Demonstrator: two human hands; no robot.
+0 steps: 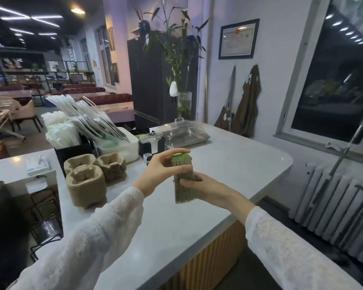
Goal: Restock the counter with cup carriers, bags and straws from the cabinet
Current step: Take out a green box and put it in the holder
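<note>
While both hands clamp the straw bundle [184, 178] at frame centre above the counter [228, 164] (left hand [159, 170] on top, right hand [199, 185] low), a loose grip could let straws slide out; they would scatter.

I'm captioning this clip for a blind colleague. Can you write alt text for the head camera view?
Both hands, left hand and right hand, hold a stack of green-edged paper sleeves above a white counter. To the left sit cardboard cup carriers, white bags and straws.
</note>
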